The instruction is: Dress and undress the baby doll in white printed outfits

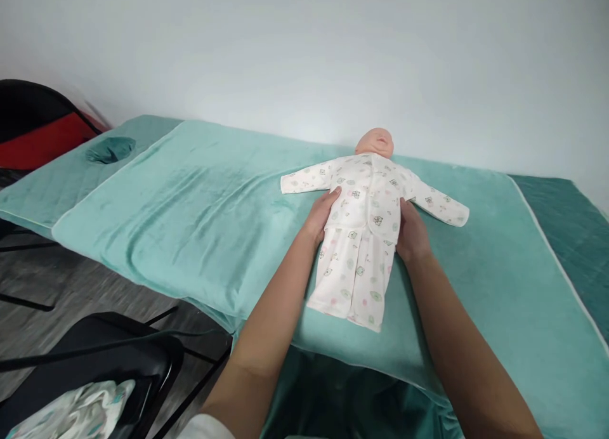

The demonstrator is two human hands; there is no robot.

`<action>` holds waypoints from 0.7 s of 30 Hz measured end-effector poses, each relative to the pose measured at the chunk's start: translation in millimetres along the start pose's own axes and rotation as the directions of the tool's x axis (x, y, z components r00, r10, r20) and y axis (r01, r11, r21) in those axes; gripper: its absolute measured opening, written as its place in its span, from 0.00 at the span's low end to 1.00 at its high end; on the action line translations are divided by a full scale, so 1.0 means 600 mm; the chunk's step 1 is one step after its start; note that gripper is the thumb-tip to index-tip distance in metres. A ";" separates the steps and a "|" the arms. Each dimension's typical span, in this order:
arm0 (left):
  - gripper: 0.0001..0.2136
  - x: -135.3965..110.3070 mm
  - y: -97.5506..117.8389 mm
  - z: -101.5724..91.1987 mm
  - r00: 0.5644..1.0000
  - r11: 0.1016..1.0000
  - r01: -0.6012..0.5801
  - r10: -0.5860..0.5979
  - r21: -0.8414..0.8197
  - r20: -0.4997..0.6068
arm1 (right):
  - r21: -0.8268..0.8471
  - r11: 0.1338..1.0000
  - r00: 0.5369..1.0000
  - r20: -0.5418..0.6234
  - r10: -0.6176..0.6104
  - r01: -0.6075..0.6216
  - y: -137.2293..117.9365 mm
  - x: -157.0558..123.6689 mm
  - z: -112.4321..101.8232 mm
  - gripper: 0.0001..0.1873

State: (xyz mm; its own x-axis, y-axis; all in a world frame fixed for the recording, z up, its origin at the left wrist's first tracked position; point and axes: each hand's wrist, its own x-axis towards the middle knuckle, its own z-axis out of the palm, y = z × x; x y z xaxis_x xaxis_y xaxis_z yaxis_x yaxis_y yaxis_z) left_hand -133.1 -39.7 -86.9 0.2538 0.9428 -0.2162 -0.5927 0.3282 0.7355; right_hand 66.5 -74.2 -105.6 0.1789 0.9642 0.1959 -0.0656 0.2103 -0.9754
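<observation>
A baby doll (pixel 375 142) lies on its back on a teal cover, its head toward the wall. It wears a white long-sleeved top (pixel 356 188) with small printed figures and matching trousers (pixel 354 274). Both sleeves stretch out sideways, and the doll's hands and feet are hidden in the cloth. On the left of the doll's waist, my left hand (pixel 322 216) grips its side with the thumb on the top. My right hand (pixel 413 231) holds the opposite side, most of its fingers hidden behind the doll.
The teal cover (pixel 190 204) spreads over a long massage bed with a face hole (pixel 111 150) at its left end. A white wall (pixel 295 58) rises behind. At lower left, a black chair (pixel 114 344) carries a crumpled printed cloth (pixel 78 410). Another chair (pixel 33 109) holds something red.
</observation>
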 end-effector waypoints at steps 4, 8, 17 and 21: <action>0.24 0.010 -0.002 0.003 1.000 1.000 -0.022 0.022 -0.002 0.016 | 0.280 0.948 0.986 -0.029 0.167 -0.152 -0.008 0.010 0.008 0.20; 0.24 0.004 -0.003 0.002 1.000 1.000 -0.021 0.021 0.022 0.015 | 0.269 0.951 0.984 -0.046 0.173 -0.155 -0.015 0.011 0.011 0.22; 0.23 -0.008 -0.007 -0.002 0.998 0.997 -0.051 0.050 0.049 0.028 | 0.244 0.960 0.989 -0.019 0.146 -0.137 -0.013 0.012 0.004 0.22; 0.20 0.004 -0.004 -0.009 1.000 0.996 0.001 -0.001 -0.086 -0.007 | 0.315 0.919 0.971 0.032 0.239 -0.237 -0.019 0.015 -0.005 0.19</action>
State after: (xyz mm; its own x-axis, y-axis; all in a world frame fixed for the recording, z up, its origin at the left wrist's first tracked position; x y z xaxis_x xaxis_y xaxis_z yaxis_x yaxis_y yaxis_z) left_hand -135.0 -38.0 -92.6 0.2493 0.9428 -0.2213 -0.6561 0.3325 0.6775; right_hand 71.6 -68.5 -93.3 0.1261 0.9912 -0.0394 -0.4117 0.0162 -0.9112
